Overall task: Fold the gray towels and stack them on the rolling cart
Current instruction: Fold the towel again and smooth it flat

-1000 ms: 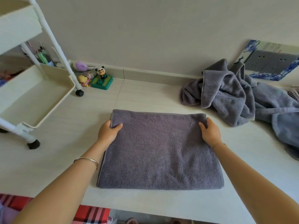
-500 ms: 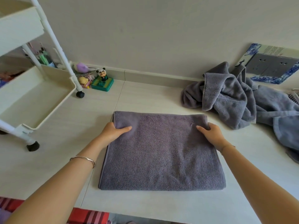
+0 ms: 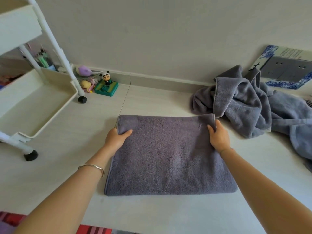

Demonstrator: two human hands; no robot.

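Currently, the left hand [image 3: 116, 138] and right hand [image 3: 218, 137] each pinch a far corner of the folded gray towel [image 3: 168, 157], fingers [image 3: 211, 128] closed on fabric; the towel lies flat.

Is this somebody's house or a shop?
Probably a home, on a pale tiled floor by a wall. A white plastic rolling cart, a small panda figurine on a green base, and a heap of unfolded gray towels suggest a lived-in room.
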